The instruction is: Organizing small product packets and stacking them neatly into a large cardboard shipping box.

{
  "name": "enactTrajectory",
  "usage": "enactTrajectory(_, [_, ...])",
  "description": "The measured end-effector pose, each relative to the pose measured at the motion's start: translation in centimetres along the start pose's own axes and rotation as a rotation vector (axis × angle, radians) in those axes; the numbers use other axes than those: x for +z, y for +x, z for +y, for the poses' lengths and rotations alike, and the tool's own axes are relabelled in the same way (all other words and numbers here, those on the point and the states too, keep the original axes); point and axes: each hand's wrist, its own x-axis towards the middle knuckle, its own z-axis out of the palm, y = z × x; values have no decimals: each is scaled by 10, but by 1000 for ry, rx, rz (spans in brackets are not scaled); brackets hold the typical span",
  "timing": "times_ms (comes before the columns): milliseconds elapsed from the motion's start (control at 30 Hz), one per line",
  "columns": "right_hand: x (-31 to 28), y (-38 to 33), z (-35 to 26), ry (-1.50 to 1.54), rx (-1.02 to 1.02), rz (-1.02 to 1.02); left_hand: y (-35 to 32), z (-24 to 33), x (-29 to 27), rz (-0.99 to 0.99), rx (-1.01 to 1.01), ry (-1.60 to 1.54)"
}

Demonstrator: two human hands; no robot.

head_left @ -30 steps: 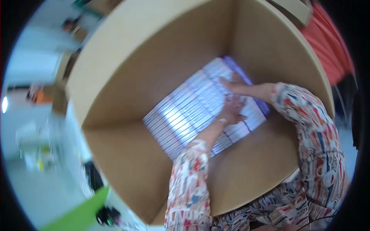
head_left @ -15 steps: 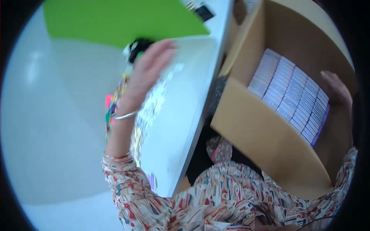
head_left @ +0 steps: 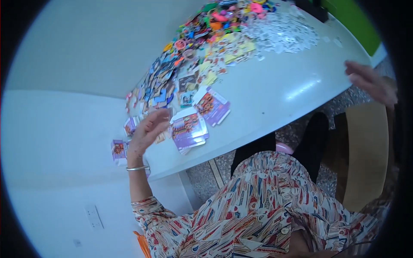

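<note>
My left hand (head_left: 148,131), with a bangle at the wrist, hovers beside a flat purple-and-white carton (head_left: 188,130) near the table's front edge. Its fingers are loosely bent and apart, and nothing shows in them. A second flat purple carton (head_left: 212,106) overlaps the first one. Far off to the right, my right hand (head_left: 371,84) is held up with its fingers stretched out, holding nothing that I can see. It hangs past the table's right edge, above the brown cardboard box (head_left: 365,150).
Along the white table's (head_left: 266,94) far side lie heaps of colourful small toys (head_left: 217,23), white packets (head_left: 282,32), yellow cards (head_left: 230,49) and blue-and-brown pieces (head_left: 159,84). Small purple boxes (head_left: 119,151) stand at the left. A green panel (head_left: 359,23) is at the far right.
The view has swung left from the large box of stacked packs to the table. My right hand has come up out of that box; my left hand is now near the flat cartons.
</note>
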Motion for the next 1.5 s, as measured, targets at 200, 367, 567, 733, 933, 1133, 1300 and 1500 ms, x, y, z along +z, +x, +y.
enactTrajectory(200, [171,72,-79,-282,-510,-338,35,-86,48,125,277,358])
enactTrajectory(367, [316,88,-109,-93,-655,49,93,-84,91,355,399,754])
enactTrajectory(567, [383,84,-132,-337,-611,238,112,-119,122,548,397,679])
enactTrajectory(733, [392,92,-123,-198,-623,331,120,-108,122,382,58,67])
enactTrajectory(933, [353,88,-121,223,-489,235,98,-38,134,543,403,77])
enactTrajectory(1133, [305,75,-106,217,-482,226,83,7,154,237,277,-436])
enactTrajectory(1300, [270,59,-101,315,-351,-32,75,8,176,279,434,-739])
enactTrajectory(1500, [279,60,-86,728,-396,-160,69,3,181,158,380,-834])
